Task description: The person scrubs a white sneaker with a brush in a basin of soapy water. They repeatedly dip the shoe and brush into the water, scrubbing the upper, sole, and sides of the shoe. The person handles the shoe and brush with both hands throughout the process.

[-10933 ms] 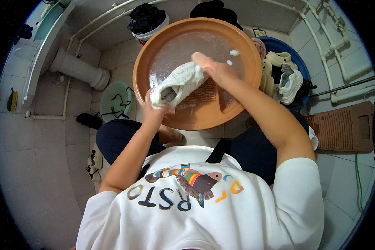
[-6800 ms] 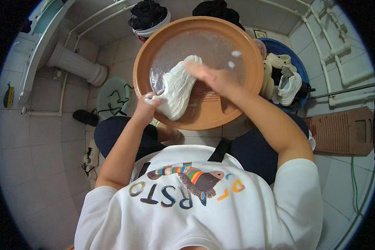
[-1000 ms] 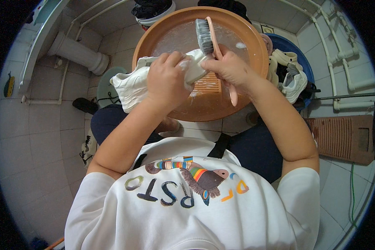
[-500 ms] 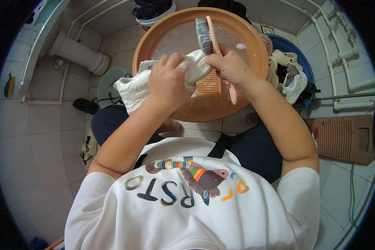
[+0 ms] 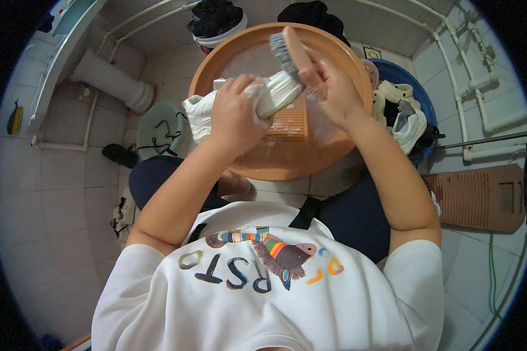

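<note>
Wrapped around a white shoe (image 5: pixel 282 95), my left hand (image 5: pixel 238 112) has suds on its fingers. The shoe is tilted, with its rounded end toward the right. My right hand (image 5: pixel 329 88) grips a scrubbing brush (image 5: pixel 298 51) with a pale pink back and grey bristles. The bristles face left, just above the shoe's right end; whether they touch it I cannot tell. Both hands are over a large orange basin (image 5: pixel 316 161) with soapy water. A ribbed washboard surface (image 5: pixel 284 130) with foam lies in the basin, below the shoe.
On the right, a blue tub (image 5: pixel 428 105) holds several shoes, including a white sneaker (image 5: pixel 409 126). A brown washboard (image 5: pixel 480 199) lies nearby. To the left stands a pale green basin (image 5: pixel 149 131) with dark laces. A bucket with dark cloth (image 5: pixel 215 20) stands behind, and pipes (image 5: pixel 459 88) line the wall.
The brush has turned in my right hand, its bristles now angled down-left. The shoe has shifted right and turned in my left hand. The view has moved slightly.
</note>
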Tool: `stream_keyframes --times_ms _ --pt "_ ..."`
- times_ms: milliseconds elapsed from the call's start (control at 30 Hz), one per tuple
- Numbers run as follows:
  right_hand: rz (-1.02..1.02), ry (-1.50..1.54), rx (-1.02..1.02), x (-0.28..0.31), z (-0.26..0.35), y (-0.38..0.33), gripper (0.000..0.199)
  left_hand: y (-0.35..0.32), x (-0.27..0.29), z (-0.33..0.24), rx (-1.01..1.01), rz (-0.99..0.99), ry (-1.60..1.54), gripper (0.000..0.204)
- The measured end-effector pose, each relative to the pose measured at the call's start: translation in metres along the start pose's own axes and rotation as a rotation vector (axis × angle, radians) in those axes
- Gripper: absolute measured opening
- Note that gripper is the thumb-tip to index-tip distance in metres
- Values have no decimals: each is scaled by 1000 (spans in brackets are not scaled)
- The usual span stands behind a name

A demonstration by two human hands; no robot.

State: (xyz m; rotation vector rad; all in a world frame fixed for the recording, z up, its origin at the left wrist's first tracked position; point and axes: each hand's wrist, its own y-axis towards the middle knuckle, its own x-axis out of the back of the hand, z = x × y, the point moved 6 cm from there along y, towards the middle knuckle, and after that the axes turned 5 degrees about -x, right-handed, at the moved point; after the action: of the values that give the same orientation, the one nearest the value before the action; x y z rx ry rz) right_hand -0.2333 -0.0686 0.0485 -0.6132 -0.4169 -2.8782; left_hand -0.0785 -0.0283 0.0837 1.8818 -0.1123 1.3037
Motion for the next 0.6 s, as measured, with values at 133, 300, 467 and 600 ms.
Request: stream_keyframes --times_ms 133,300,467,600 --pt "27 -324 101 -9 31 -12 51 -1 -9 21 126 23 -53 44" --pt "-54 -214 -171 19 -21 10 53 -9 -5 22 37 -33 17 47" --pt "-26 -315 -65 6 29 -5 60 -10 -3 35 120 -57 -61 48" --pt "-21 -145 -138 25 0 6 64 -4 3 34 139 -69 -286 45"
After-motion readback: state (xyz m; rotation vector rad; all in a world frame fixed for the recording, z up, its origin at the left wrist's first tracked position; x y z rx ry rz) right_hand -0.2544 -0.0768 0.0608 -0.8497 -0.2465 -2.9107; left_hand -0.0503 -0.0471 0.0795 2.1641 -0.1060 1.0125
